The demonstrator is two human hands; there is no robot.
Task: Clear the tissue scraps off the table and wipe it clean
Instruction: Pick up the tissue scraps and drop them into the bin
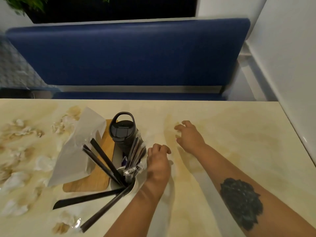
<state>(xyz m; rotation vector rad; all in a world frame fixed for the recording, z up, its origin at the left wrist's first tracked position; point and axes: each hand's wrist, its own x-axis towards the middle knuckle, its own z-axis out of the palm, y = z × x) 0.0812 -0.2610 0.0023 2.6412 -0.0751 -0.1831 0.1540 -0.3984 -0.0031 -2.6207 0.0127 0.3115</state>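
Right now your right hand [189, 134] hovers over the cream table [239, 134] a little right of the frame's centre, fingers curled in a loose claw; a pale bit shows under the fingertips, but you cannot tell whether it is held. Your left hand [158, 161] sits lower and just left of it, knuckles up and fingers curled down beside the white cup [122, 183]; what they hold, if anything, is hidden. A dark tattoo [241, 202] marks your right forearm at lower right.

That white cup holds wrapped black straws [102, 161] that fan out to the left and downward. Just above it stands a black lidded bottle [124, 132], and a wooden tissue box [100, 168] with a white sheet [78, 146] sticking up lies to its left. Tissue scraps [18, 129] are scattered across the left side of the table, from upper left down to the bottom edge. A blue bench seat [128, 53] fills the upper frame.
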